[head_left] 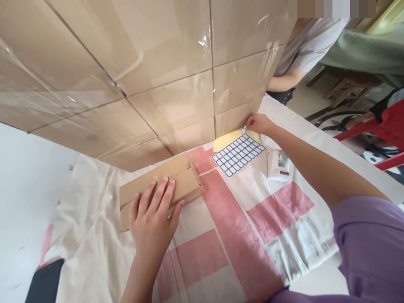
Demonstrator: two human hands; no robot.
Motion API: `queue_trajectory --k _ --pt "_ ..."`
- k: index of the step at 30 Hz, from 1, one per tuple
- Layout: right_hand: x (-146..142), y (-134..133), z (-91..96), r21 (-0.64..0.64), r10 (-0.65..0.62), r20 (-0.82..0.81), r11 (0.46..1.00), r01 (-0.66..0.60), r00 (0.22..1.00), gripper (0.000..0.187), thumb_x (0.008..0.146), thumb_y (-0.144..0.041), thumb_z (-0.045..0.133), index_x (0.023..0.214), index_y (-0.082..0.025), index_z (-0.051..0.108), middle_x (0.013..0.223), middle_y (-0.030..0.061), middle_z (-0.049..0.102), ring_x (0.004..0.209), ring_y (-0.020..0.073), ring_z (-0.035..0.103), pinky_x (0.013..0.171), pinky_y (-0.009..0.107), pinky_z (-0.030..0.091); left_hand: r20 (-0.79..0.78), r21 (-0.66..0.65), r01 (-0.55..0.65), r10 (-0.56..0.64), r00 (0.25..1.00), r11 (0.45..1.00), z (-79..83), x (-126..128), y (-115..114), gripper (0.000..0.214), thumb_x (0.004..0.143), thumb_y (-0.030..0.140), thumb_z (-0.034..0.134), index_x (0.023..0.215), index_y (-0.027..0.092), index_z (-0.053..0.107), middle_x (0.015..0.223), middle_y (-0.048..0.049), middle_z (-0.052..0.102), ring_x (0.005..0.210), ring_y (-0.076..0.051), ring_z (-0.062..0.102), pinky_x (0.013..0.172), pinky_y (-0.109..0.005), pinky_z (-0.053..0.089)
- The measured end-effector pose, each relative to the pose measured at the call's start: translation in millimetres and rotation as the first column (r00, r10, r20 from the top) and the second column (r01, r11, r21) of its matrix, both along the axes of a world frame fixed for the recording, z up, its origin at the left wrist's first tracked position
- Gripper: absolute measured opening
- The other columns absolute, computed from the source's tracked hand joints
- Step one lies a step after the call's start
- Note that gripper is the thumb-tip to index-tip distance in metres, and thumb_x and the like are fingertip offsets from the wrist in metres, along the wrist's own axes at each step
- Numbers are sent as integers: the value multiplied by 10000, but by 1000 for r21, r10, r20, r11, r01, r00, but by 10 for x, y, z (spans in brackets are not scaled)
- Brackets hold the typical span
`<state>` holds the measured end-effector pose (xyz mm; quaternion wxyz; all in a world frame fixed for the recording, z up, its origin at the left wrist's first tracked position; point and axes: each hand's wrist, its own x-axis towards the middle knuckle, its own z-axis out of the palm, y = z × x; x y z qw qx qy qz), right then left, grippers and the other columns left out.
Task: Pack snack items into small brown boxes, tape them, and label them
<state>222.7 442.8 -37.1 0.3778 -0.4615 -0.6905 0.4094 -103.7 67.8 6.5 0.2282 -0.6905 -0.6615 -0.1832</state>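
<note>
White-and-pink cloth (277, 210) beneath label sheet (238, 153), carton wall (158, 54) behind

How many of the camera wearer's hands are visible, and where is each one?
2. The left hand lies flat on the small cardboard box; the right hand pinches a label at the far edge of the label sheet. Neither is hidden.

I see the flat brown cardboard box (179, 181) lying closed just before the wrapped carton stack (158, 63); the label sheet (238, 153) (blue-bordered blanks, yellow backing) lies flat at that stack's foot.
</note>
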Motion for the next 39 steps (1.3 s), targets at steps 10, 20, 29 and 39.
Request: queue_trajectory --k 10,20,29,39 --pt "-663 -988 406 136 296 109 941 -309 949 198 838 -364 788 826 -173 735 861 27 700 779 128 613 708 260 456 -15 6 2 -2 1000 1000 7 -19 -8 637 923 387 712 1522 296 515 1448 -31 649 1296 -321 637 1115 -447 376" --pt "-1431 -1838 -400 -162 661 -411 624 -764 627 343 819 -494 793 834 -186 645 850 9 683 803 159 639 780 308 507 -49 -26 130 -131 990 991 97 -180 -128 569 893 354 754 1430 258 593 1390 -48 691 1290 -312 649 1104 -445 429" --pt "-1394 -1954 -330 -123 710 -403 583 -803 577 462 844 -353 796 1223 -233 561 1242 54 622 1201 215 591 1027 372 479 34 -57 122 -121 992 991 71 -160 -218 612 852 432 784 1413 295 582 1376 -87 703 1366 -347 582 1246 -574 254" --pt "-1427 -2330 -288 -50 708 -293 660 -749 643 469 790 -358 849 1078 -214 507 1110 57 616 994 223 599 771 324 492 386 200 -313 219 896 929 -459 640 -273 1218 673 437 935 1586 250 151 1691 -241 113 1613 -399 70 1269 -720 122"
